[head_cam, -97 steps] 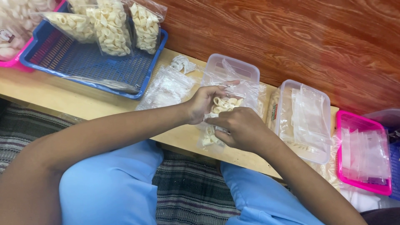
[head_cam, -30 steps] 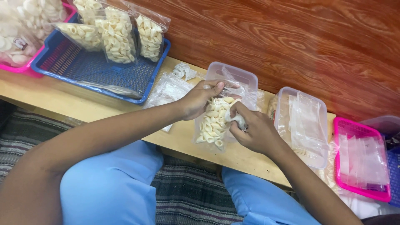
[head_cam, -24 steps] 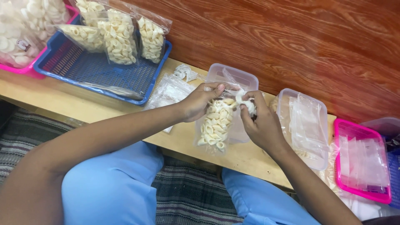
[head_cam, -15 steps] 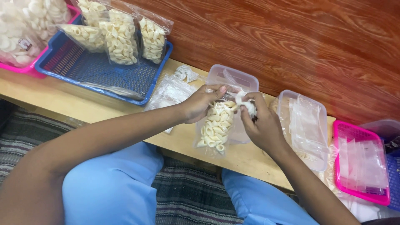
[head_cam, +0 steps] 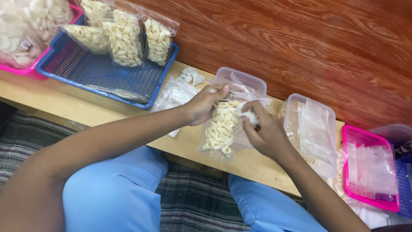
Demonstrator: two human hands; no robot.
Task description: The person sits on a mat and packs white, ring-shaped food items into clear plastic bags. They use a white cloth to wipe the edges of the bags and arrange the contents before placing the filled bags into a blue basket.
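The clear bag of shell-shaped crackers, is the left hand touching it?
Touching. The head view shows the left hand pinching the top edge of the clear bag of crackers, thumb pressed on the plastic.

The frame's upper left edge is cutting off the pink tray [head_cam: 25, 71] and the big bags of pale crackers [head_cam: 30, 21] piled in it. The top edge is slicing through the filled bags [head_cam: 124, 36] standing in the blue basket [head_cam: 98, 73]. At the lower right, the border is cropping the blue crate [head_cam: 403, 180], so its contents are staying unreadable. The right hand [head_cam: 266, 133] is covering a small white wad [head_cam: 246, 115], too blurred to identify. The left hand [head_cam: 206, 103] is hiding the mouth of the clear bag of crackers [head_cam: 221, 131]. The crumpled plastic [head_cam: 192, 76] at upper centre is too small to make out.
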